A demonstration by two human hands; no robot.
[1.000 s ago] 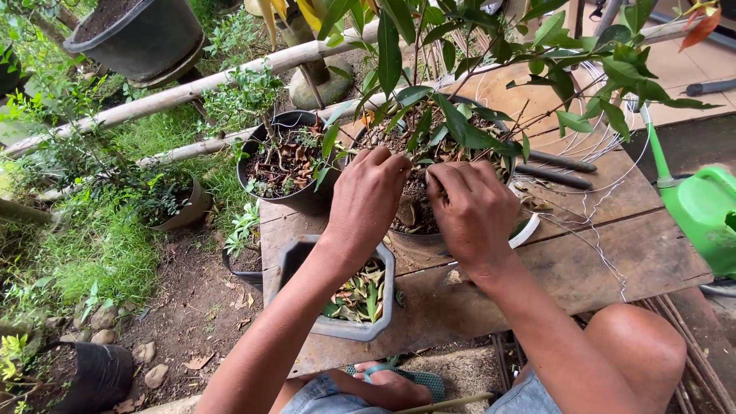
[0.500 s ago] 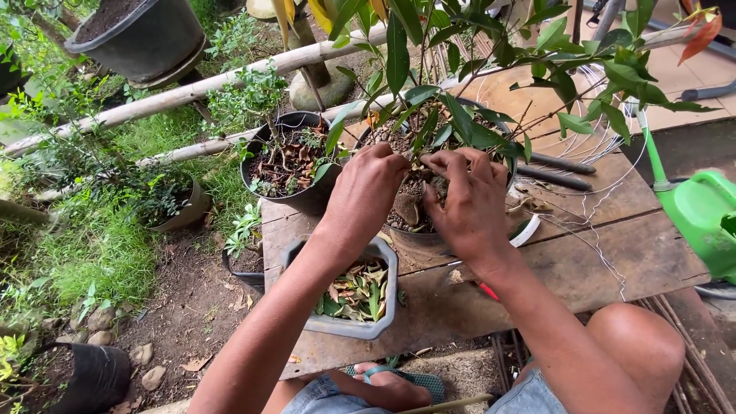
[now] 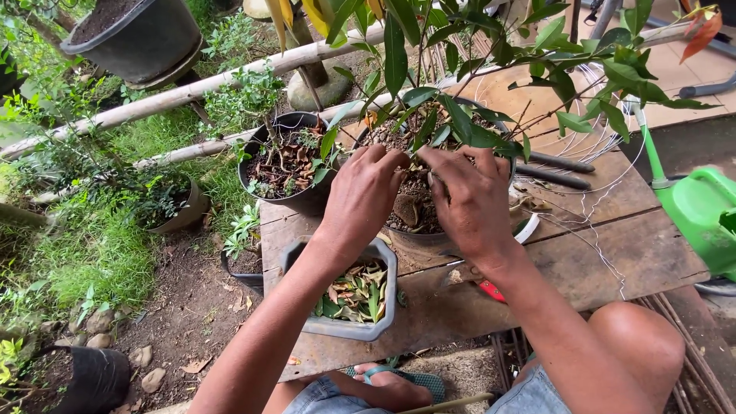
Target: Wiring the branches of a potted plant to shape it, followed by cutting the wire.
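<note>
Both my hands are over a black pot (image 3: 429,239) holding a leafy plant (image 3: 445,115) in dark soil, on a wooden table (image 3: 613,245). My left hand (image 3: 364,195) and my right hand (image 3: 468,199) meet at the base of the plant's stem, fingertips pinched close together; what they pinch is hidden. A grey octagonal pot (image 3: 349,295) with cut leaves inside sits just in front of my left wrist. A red-handled tool (image 3: 491,290) lies on the table under my right wrist.
A second black pot (image 3: 287,165) with small plants stands to the left. Thin wire (image 3: 590,222) lies across the table; a green watering can (image 3: 701,211) stands at right. Bamboo poles (image 3: 192,92), more pots and grass lie at left.
Both hands have shifted slightly toward the stem base and their fingertips have drawn closer together. The view has tilted a little lower.
</note>
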